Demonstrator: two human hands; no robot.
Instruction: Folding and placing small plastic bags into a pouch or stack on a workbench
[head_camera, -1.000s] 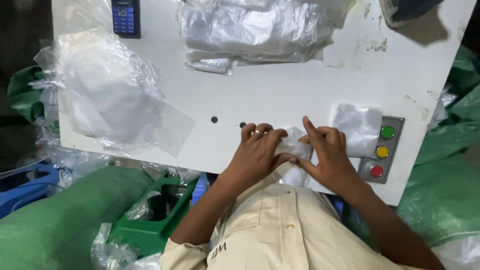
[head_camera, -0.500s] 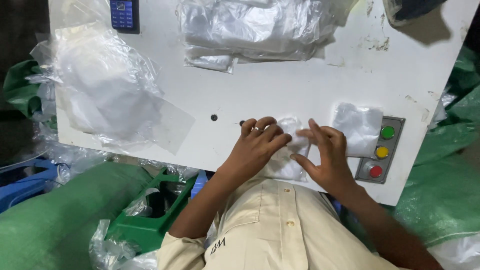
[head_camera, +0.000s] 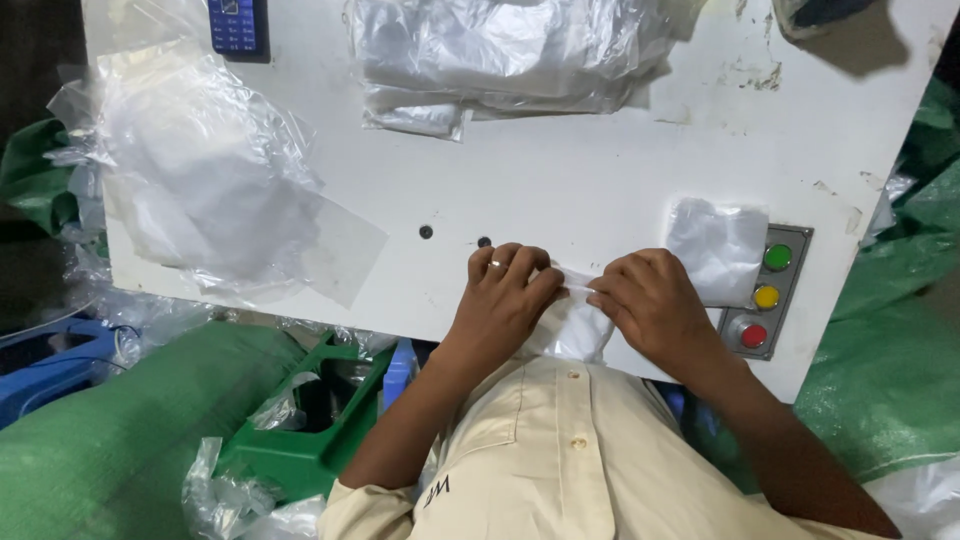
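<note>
Both hands pinch a small white bag (head_camera: 572, 325) at the near edge of the white desk (head_camera: 560, 190). The left hand (head_camera: 503, 300) and right hand (head_camera: 650, 305) grip its top edge, fingertips almost touching.

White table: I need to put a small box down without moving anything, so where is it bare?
Bare: the table middle, between the bag stack, crumpled plastic and both hands. Crowded: the near edge by the button panel.

We are at a packing bench in a small factory. We see a white worktable (head_camera: 600, 190) with a button panel (head_camera: 765, 295), stacks of clear plastic bags (head_camera: 500, 50), and green woven sacks (head_camera: 110, 430) around it.
</note>
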